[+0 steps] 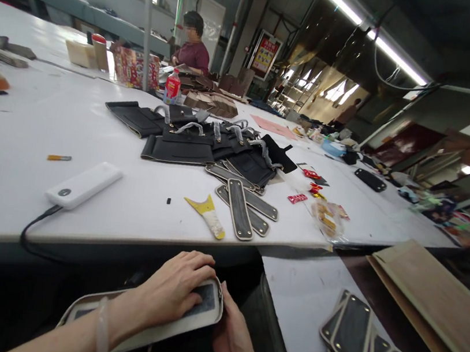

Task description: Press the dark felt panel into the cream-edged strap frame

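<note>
A long dark panel with a raised cream edge (191, 328) lies at the bottom centre, below the front edge of the white table. Across its top rests my left hand (175, 287), fingers bent over the far rim and thumb on the dark face. My right hand (232, 333) is at the panel's right end, its fingers against the cream edge and partly hidden behind it. Beyond, on the table, are several dark strips with studs (239, 208) and a yellow, partly wrapped tool (208, 214).
Black bags (186, 149) with wrapped handles lie mid-table. A white power bank (85, 184) with a cable sits left. Stacked studded pieces (353, 332) and brown boards (438, 315) are at the right. A person in a maroon top (193, 53) is across the table.
</note>
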Demonstrator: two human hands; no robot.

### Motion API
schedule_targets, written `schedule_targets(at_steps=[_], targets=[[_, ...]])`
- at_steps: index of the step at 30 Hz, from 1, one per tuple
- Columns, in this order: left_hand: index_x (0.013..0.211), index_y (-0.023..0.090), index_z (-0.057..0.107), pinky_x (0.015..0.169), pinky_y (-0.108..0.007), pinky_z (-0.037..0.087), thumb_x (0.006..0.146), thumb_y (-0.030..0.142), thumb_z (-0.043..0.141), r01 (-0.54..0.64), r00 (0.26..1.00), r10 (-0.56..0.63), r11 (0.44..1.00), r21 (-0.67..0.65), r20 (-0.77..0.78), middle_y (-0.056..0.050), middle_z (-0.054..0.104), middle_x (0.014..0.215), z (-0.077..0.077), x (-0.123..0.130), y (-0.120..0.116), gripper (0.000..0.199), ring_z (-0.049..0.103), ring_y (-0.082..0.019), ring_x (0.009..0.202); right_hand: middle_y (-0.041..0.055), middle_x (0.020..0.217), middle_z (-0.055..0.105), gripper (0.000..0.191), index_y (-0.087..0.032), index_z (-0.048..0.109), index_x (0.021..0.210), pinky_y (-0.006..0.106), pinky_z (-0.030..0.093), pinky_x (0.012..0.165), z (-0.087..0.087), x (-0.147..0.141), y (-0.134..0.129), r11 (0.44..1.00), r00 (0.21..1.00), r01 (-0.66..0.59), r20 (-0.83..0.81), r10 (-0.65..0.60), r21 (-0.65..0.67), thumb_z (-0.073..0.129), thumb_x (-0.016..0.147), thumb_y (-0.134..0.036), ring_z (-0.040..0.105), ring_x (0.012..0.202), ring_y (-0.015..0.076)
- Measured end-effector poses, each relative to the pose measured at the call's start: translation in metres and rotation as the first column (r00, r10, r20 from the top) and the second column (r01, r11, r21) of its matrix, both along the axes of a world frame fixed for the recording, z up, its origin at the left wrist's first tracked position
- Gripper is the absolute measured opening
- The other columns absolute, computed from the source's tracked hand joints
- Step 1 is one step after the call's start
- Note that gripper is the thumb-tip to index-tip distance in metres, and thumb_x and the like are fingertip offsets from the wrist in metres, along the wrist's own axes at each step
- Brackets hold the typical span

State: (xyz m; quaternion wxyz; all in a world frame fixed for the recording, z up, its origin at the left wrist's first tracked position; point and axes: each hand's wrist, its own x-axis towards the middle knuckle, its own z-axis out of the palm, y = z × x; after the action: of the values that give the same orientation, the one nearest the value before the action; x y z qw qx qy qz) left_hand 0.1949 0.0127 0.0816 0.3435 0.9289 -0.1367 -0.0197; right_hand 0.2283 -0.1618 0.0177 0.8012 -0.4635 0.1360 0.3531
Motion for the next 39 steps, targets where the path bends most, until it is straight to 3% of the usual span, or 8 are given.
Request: schedule_targets(at_steps=[9, 15, 21, 27, 30, 33, 36, 39], targets=[[0.128, 0.028, 0.053, 0.113, -0.039, 0.030, 0.074, 0.012, 0.058, 0.063, 0.997, -0.063, 0.998, 0.009, -0.054, -0.001, 0.049, 0.143, -0.002, 0.006, 0.004, 0.056, 0.042, -0.021, 0.131, 0.0052, 0.102, 0.071, 0.045, -0.019, 0.073, 0.103, 0.034, 0.041, 0.096, 0.003, -0.003, -0.003, 1.000, 0.985, -0.008, 0.172, 0.013, -0.029, 0.072, 0.076, -0.056, 0.057, 0.105, 0.0238], [0.134, 0.020, 0.047, 0.099, -0.045, 0.045, 0.078, 0.018, 0.052, 0.046, 0.989, -0.044, 0.999, 0.009, -0.144, -0.008, 0.053, 0.138, -0.009, 0.005, 0.005, 0.056, 0.058, -0.027, 0.114, 0.0052, 0.113, 0.068, 0.041, -0.022, 0.067, 0.118, 0.038, 0.038, 0.102, 0.020, 0.001, -0.005, 0.972, 0.905, -0.177, 0.363, 0.223, -0.158, 0.058, 0.090, -0.050, 0.055, 0.113, 0.0240], [0.137, 0.016, 0.046, 0.084, -0.045, 0.052, 0.078, 0.009, 0.046, 0.029, 0.997, -0.029, 1.000, 0.000, -0.075, -0.013, 0.057, 0.132, -0.016, 0.005, -0.002, 0.059, 0.065, -0.032, 0.102, 0.0035, 0.133, 0.058, 0.059, -0.026, 0.059, 0.129, 0.037, 0.023, 0.115, 0.025, 0.018, -0.009, 0.744, 0.745, -0.203, 0.392, 0.539, -0.637, 0.053, 0.085, -0.065, 0.040, 0.134, 0.0227], [0.135, 0.019, 0.051, 0.106, -0.050, 0.036, 0.080, 0.013, 0.053, -0.196, 0.980, 0.198, 0.967, -0.162, -0.006, -0.011, 0.053, 0.140, -0.001, -0.025, 0.046, 0.055, 0.051, -0.031, 0.125, 0.0048, 0.148, 0.042, 0.072, -0.024, 0.047, 0.140, 0.038, 0.017, 0.118, 0.021, 0.027, -0.010, 0.623, 0.637, -0.232, 0.368, 0.677, -0.747, 0.044, 0.086, -0.071, 0.033, 0.138, 0.0214], [0.132, 0.025, 0.054, 0.107, -0.040, 0.037, 0.087, 0.035, 0.052, -0.450, 0.890, 0.439, 0.803, -0.392, -0.122, -0.004, 0.057, 0.136, -0.005, -0.063, 0.078, 0.046, 0.052, -0.027, 0.124, 0.0044, 0.149, 0.041, 0.070, -0.024, 0.044, 0.141, 0.040, 0.016, 0.118, 0.013, 0.021, -0.013, 0.694, 0.689, -0.230, 0.390, 0.611, -0.683, 0.047, 0.087, -0.068, 0.033, 0.138, 0.0218], [0.122, 0.027, 0.063, 0.101, -0.038, 0.043, 0.083, 0.055, 0.056, -0.667, 0.729, 0.595, 0.504, -0.549, -0.339, -0.002, 0.066, 0.124, -0.024, -0.106, 0.093, 0.049, 0.056, -0.030, 0.118, 0.0015, 0.145, 0.047, 0.061, -0.027, 0.052, 0.135, 0.037, 0.021, 0.116, 0.007, 0.010, -0.014, 0.854, 0.829, -0.212, 0.375, 0.414, -0.475, 0.060, 0.084, -0.060, 0.037, 0.136, 0.0209], [0.122, 0.027, 0.062, 0.105, -0.039, 0.041, 0.079, 0.066, 0.055, -0.782, 0.572, 0.601, 0.195, -0.592, -0.558, -0.002, 0.065, 0.125, -0.046, -0.142, 0.086, 0.058, 0.055, -0.031, 0.120, -0.0002, 0.141, 0.052, 0.056, -0.028, 0.058, 0.129, 0.036, 0.029, 0.113, 0.009, 0.001, -0.013, 0.935, 0.901, -0.180, 0.331, 0.282, -0.305, 0.067, 0.081, -0.056, 0.042, 0.133, 0.0215], [0.125, 0.028, 0.060, 0.111, -0.038, 0.035, 0.085, 0.066, 0.047, -0.743, 0.571, 0.475, -0.047, -0.667, -0.670, -0.001, 0.062, 0.130, -0.063, -0.163, 0.067, 0.056, 0.051, -0.027, 0.126, -0.0004, 0.138, 0.054, 0.053, -0.028, 0.062, 0.124, 0.036, 0.033, 0.111, 0.014, -0.003, -0.013, 0.955, 0.920, -0.180, 0.305, 0.248, -0.236, 0.069, 0.079, -0.055, 0.045, 0.130, 0.0224]])
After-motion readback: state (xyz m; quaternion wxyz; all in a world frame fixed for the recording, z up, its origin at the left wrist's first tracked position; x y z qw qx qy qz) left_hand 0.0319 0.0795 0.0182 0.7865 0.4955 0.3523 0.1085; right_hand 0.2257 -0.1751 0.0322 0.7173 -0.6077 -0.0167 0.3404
